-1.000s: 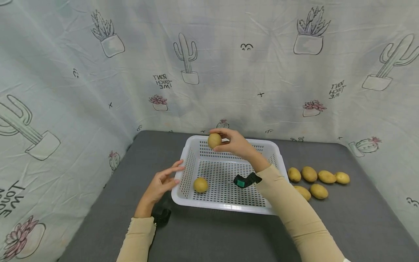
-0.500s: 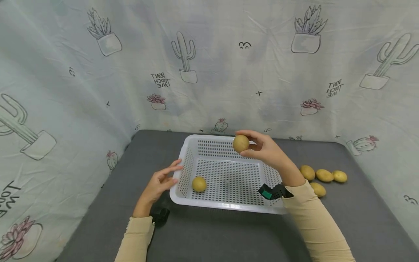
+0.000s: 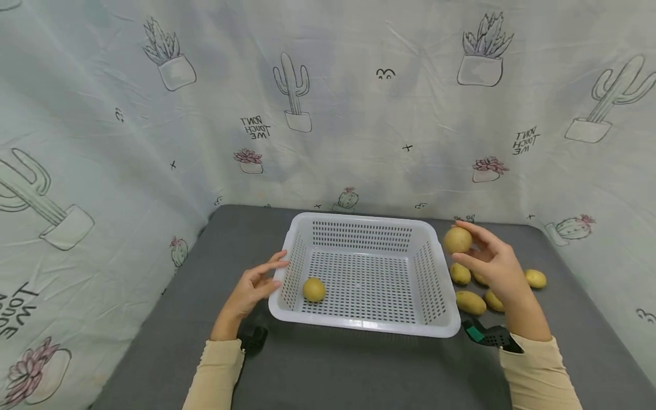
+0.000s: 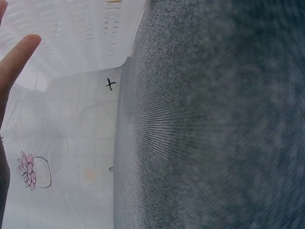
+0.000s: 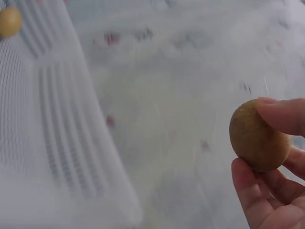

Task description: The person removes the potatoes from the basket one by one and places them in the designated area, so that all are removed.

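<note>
My right hand [image 3: 499,267] pinches a round yellow-brown potato [image 3: 458,240] between thumb and fingers, just beyond the right rim of a white perforated plastic basket [image 3: 365,326]. The right wrist view shows the held potato [image 5: 255,136] close up, its skin lightly speckled. On the other side, my left hand [image 3: 252,290] touches the basket's left rim with fairly straight, spread fingers. One extended finger [image 4: 21,59] lies against the basket wall in the left wrist view. Inside the basket, a single yellow potato [image 3: 314,290] lies near the front left corner.
Several more potatoes [image 3: 470,302] lie on the dark grey tabletop [image 3: 328,370] right of the basket, partly hidden by my right hand. A pale cloth [image 3: 348,102] printed with cacti hangs behind the table and along its sides.
My right hand has carried the potato from over the basket's back part rightward, past the right rim and over the loose potatoes. My left hand has stayed at the left rim.
</note>
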### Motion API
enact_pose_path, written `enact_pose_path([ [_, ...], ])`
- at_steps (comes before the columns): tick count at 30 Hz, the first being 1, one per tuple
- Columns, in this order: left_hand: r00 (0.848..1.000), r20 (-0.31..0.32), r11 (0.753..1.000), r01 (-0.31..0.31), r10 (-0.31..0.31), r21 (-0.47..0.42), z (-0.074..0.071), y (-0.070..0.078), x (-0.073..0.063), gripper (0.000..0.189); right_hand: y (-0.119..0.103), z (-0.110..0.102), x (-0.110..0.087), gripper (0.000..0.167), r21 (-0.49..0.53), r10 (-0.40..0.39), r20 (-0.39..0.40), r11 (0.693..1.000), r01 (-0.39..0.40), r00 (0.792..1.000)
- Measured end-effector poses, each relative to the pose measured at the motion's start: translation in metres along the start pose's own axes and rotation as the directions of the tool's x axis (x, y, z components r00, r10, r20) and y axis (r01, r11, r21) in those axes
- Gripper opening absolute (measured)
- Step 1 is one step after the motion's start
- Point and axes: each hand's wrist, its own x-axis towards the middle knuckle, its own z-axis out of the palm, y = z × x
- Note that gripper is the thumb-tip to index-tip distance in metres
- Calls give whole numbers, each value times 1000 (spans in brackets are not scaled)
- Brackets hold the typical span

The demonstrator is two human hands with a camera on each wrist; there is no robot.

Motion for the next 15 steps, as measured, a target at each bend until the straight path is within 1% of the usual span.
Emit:
enact_pose_path([
  [2, 1000, 0, 1000, 4, -4, 5, 1, -1, 0, 44, 6, -13, -15, 58, 18, 9, -55, 1000, -8, 998],
  [5, 1000, -1, 1000, 8, -8, 11, 1, -1, 0, 44, 17, -29, -37, 59, 49, 42, -136, 998, -35, 990],
  [7, 1000, -1, 1000, 5, -5, 13, 0, 0, 1, 44, 23, -40, -51, 59, 54, 83, -184, 996, -74, 979],
  [9, 1000, -3, 1000, 7, -7, 10, 0, 0, 1, 44, 30, -49, -64, 59, 48, 128, -231, 992, -121, 964],
  [10, 1000, -4, 1000, 8, -8, 9, 1, 0, 1, 44, 34, -54, -70, 59, 37, 149, -256, 989, -145, 955],
  [12, 1000, -8, 1000, 12, -12, 8, 1, 1, 1, 44, 41, -62, -82, 59, 9, 198, -313, 979, -205, 929],
  [15, 1000, -13, 1000, 19, -19, 11, 1, 1, 1, 44, 53, -74, -97, 59, 18, 275, -402, 956, -292, 873],
])
